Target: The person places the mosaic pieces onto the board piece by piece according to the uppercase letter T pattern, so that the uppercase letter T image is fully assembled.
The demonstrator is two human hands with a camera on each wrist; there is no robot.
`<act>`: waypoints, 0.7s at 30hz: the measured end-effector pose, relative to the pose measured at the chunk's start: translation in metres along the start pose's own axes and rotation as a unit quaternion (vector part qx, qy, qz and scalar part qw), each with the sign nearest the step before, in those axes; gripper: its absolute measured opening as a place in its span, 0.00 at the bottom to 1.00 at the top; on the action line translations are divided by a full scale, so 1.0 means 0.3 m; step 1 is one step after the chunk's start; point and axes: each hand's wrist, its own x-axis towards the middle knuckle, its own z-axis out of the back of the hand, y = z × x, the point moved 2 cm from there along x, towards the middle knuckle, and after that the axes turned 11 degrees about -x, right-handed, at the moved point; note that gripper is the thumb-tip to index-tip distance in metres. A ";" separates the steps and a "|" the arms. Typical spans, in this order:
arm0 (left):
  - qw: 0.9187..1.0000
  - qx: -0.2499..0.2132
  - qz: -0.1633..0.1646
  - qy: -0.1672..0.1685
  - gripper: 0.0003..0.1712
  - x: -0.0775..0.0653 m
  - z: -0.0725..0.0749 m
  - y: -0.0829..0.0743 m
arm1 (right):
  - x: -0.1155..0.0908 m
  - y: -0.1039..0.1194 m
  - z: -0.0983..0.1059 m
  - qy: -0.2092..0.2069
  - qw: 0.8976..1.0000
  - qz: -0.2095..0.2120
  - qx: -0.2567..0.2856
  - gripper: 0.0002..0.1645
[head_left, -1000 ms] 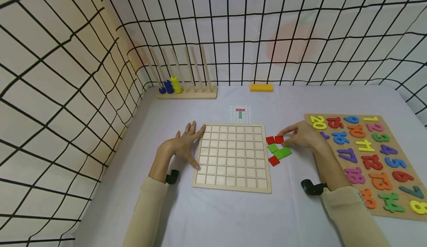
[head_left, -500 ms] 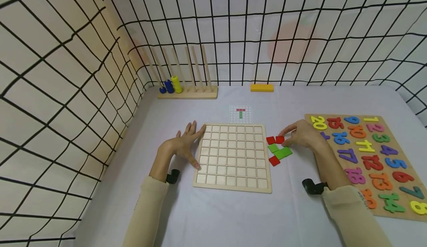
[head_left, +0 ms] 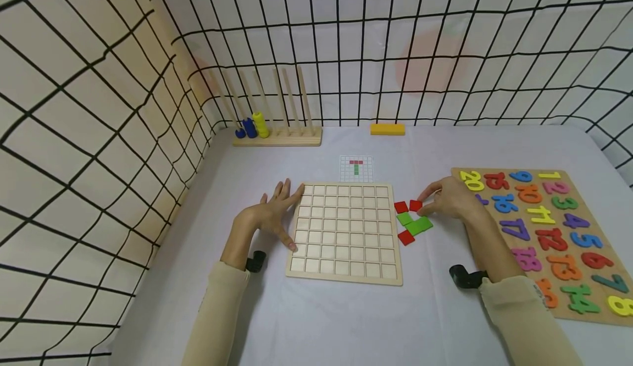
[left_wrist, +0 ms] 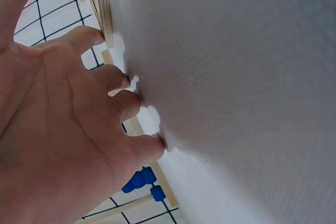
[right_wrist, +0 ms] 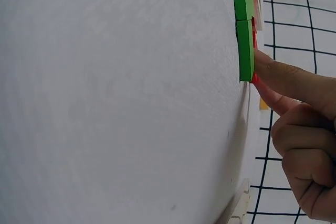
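Observation:
A pale wooden grid board [head_left: 344, 281] lies flat in the head view. My left hand [head_left: 269, 215] is spread along its left side, thumb and index finger touching its edge. The left wrist view shows the other fingertips of my left hand [left_wrist: 68, 114] resting on the cloth. Right of the board, my right hand [head_left: 452, 198] pinches a red square tile [head_left: 415, 205] between thumb and index finger. Beside it lie another red tile [head_left: 400, 207], green tiles [head_left: 419, 226] and a lower red tile [head_left: 406, 238]. Green tiles [right_wrist: 245, 51] partly hide the pinched tile in the right wrist view.
A printed grid card [head_left: 356, 169] with a red and green T lies behind the board. Further back are a peg stand [head_left: 296, 139] with blue and yellow beads and a yellow block [head_left: 388, 129]. A number puzzle [head_left: 539, 234] lies at right. Black wire mesh [head_left: 363, 53] encloses the table.
My right hand's fingertips have shifted slightly right, and the red tile has turned and moved a little with them. My left hand and the board have stayed in place.

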 end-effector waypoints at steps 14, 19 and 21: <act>1.000 -0.002 -0.001 0.000 0.88 0.006 0.002 0.004 | -0.004 0.083 0.005 -0.026 0.997 0.069 0.006 0.22; 1.000 0.001 0.003 0.001 0.88 0.007 0.002 0.004 | -0.001 0.173 -0.009 -0.014 0.995 0.094 0.033 0.22; 1.000 0.004 0.003 0.003 0.88 0.007 0.002 0.005 | 0.007 0.207 -0.022 -0.015 0.994 0.099 0.032 0.22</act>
